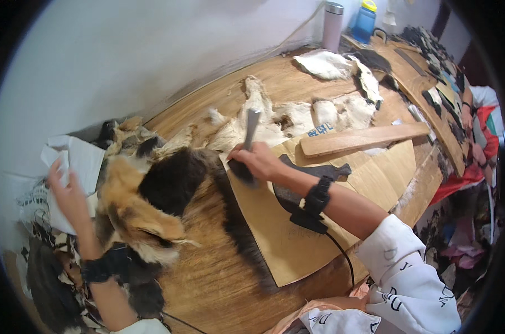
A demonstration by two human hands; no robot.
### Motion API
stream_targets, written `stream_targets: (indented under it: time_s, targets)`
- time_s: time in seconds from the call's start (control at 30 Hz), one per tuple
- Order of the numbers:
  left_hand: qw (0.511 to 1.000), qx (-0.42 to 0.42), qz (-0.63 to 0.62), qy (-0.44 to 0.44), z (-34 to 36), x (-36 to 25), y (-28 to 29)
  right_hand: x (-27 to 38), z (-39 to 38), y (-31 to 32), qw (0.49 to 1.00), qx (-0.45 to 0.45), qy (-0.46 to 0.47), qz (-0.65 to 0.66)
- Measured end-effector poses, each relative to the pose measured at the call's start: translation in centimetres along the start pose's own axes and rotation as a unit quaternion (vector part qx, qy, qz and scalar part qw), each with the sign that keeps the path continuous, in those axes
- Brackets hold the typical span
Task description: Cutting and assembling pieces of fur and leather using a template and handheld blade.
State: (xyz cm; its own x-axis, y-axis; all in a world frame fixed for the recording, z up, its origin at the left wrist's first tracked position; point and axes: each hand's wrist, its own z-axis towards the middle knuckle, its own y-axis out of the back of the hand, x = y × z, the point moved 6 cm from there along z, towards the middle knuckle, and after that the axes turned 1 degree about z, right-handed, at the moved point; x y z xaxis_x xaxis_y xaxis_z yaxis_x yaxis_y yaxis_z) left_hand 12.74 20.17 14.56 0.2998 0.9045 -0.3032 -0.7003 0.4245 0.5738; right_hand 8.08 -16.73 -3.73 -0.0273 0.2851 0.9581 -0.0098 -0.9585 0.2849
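My right hand (258,161) is closed round a tool with a flat silver metal handle (252,125). Its dark lower end is blurred over the upper left edge of a tan cardboard sheet (286,245). Dark fur (238,228) shows from under the sheet's left edge. Partly behind my right wrist lies a dark grey object (288,192) of a kind I cannot make out. Off to the left, my left hand (68,195) is raised with its fingers apart, near crumpled white sheets (85,158). Tan fur (124,189) and a dark brown fur piece (174,181) lie between the hands.
A wooden bat-like stick (369,139) rests on the cardboard. Pale hides (297,117) spread across the wooden table (202,278) behind it. A pink tumbler (332,28) and a blue bottle (364,23) stand at the back. Another person's arm (467,106) is at far right.
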Motion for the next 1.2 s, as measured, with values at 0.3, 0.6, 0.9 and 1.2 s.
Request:
stream_targets:
  time_s: [0.3, 0.6, 0.9, 1.2]
  targets:
    - [0.935, 0.262, -0.149, -0.189, -12.3, -17.4, -16.7, 0.8, 3.1, 0.6, 0.995, -0.063, 0.040, 0.066]
    - [0.925, 0.275, 0.042, -0.257, -12.9, -16.0, -19.3, -1.6, 6.5, -1.5, 0.994, -0.088, 0.066, -0.027]
    - [0.927, 0.218, 0.042, -0.301, -12.6, -16.1, -19.8, -0.8, 6.5, -2.3, 0.967, -0.138, 0.152, -0.148]
    - [0.932, 0.350, -0.092, 0.027, -12.7, -12.8, -22.8, -1.7, 5.8, -3.4, 0.953, -0.050, 0.189, -0.233]
